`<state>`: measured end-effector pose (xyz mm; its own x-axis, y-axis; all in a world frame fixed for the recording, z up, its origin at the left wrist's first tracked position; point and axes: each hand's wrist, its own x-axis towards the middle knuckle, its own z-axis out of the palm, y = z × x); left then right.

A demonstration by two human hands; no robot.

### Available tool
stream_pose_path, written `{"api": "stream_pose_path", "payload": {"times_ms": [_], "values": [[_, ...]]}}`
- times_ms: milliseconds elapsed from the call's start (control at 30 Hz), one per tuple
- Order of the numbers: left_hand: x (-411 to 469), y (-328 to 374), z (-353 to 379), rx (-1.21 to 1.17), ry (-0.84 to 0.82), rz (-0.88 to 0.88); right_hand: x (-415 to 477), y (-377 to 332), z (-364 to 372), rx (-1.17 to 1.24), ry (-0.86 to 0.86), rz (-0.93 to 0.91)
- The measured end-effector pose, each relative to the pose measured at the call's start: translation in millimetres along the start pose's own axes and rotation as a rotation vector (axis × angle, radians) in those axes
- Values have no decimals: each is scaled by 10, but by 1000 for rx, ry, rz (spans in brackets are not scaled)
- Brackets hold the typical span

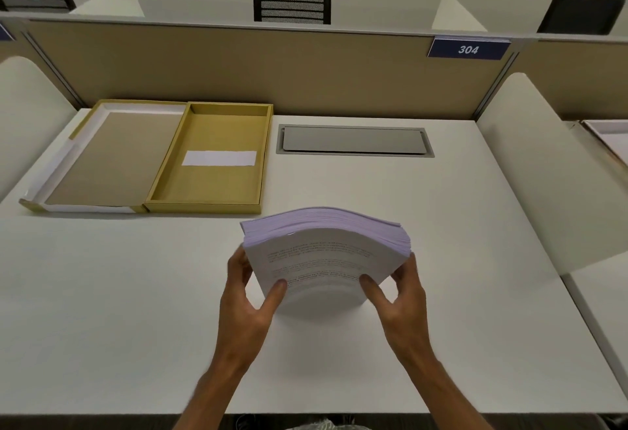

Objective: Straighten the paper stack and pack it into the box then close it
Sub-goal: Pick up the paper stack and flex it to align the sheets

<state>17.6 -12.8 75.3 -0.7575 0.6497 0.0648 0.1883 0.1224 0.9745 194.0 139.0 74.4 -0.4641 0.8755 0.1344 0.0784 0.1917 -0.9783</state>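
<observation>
On the desk [136,293], both hands [326,297] grip the paper stack [323,253] upright.

White desk [339,344]. Grey cable hatch [353,140] set flush in desk, lid shut, near rear edge. Tan partition [272,69] behind desk; blue tag [468,49] reading 304 at its top right. White side dividers [543,171] left and right. 3 black mesh chairs [292,1] beyond partition.

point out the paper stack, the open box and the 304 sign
paper stack [323,259], head view, printed front sheet
open box [217,185], head view, bare floor of tray
304 sign [468,49], head view, on the number
</observation>
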Motion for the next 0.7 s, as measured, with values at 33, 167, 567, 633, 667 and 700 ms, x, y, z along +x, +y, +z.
{"api": "stream_pose_path", "payload": {"times_ms": [33,167,567,633,667,700], "values": [[18,84,1,-89,14,39,15,-119,8,44,48,-19],[149,509,79,-281,183,47,177,-594,111,146,251,11],[390,744,354,-165,466,-169,396,-643,338,124,450,174],[378,755,361,-171,441,-153,388,-649,329,136,427,173],[375,757,357,-173,430,-151,382,-660,321,146,413,168],[371,753,349,-183,420,-152,374,-667,309,175,393,166]]}}
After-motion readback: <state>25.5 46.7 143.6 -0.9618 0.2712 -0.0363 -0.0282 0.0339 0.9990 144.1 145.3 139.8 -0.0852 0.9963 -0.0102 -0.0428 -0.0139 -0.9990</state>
